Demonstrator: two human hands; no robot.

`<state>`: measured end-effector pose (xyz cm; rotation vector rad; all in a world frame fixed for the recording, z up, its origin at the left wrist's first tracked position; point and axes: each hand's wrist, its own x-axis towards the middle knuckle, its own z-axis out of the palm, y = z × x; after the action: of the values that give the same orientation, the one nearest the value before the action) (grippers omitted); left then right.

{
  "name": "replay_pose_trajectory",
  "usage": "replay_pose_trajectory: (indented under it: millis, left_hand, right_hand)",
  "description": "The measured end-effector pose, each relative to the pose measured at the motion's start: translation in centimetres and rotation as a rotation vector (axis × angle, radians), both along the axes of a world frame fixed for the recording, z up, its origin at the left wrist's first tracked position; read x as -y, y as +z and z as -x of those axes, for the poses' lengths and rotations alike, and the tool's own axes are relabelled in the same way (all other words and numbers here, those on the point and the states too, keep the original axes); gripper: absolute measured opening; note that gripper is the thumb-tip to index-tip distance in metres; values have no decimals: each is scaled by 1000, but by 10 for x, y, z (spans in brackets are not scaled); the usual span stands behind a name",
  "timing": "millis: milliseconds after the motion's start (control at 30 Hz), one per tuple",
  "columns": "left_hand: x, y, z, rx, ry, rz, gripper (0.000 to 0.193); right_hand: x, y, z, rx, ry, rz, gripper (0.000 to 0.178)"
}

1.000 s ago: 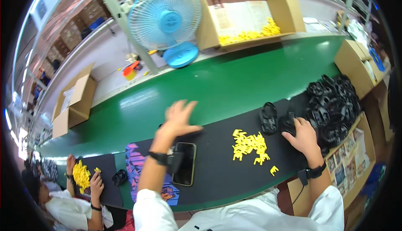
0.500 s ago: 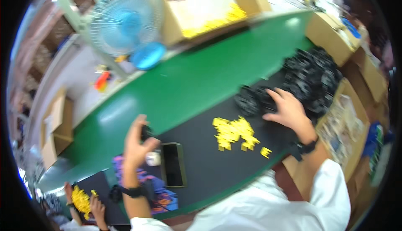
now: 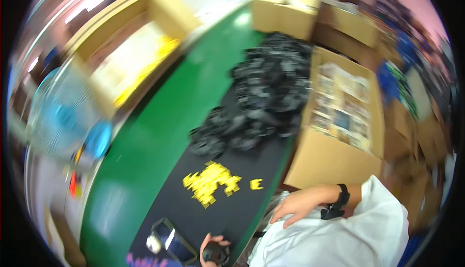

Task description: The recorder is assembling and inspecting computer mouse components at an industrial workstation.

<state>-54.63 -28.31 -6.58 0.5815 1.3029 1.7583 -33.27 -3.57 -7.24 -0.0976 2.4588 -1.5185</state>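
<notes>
My left hand (image 3: 208, 252) is low by the table's near edge, its fingers curled round a small rounded black part (image 3: 216, 253). Close to it lie a dark phone (image 3: 175, 242) and a small round white thing (image 3: 153, 244). My right hand (image 3: 299, 206) is drawn back against my white sleeve and clothing, fingers loosely stretched, with nothing visible in it. On the black mat (image 3: 172, 192), a cluster of small yellow pieces (image 3: 210, 182) sits beside one stray yellow piece (image 3: 256, 184). Beyond them spreads a large heap of black plastic parts (image 3: 271, 80). Motion blurs the finer shapes.
Right of the green table (image 3: 155, 121) stands an open carton (image 3: 334, 158) with packed items. More cartons (image 3: 278, 17) stand at the far end. At the left are a blue fan (image 3: 65, 114) and a big box (image 3: 177, 17) holding yellow pieces. A purple printed item (image 3: 150, 261) shows at the bottom.
The view has swung to the right. My right hand has left the black parts and come back to my body. My left hand, still holding a black part, has moved nearer the table's front edge.
</notes>
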Motion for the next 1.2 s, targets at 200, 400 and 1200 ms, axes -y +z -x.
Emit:
replay_pose_trajectory:
  millis: [200,400,1200]
  left_hand:
    - [-29,-3,-25,6,-137,59,99]
    - [-54,9,-34,-44,-322,94,97]
    - [-56,-3,-19,-9,-382,57,90]
  right_hand:
    - [-76,90,-137,-172,-1522,86,23]
    - [-143,-57,-303,514,-1222,-1207,50]
    - [-130,-28,-264,485,-1190,-626,48]
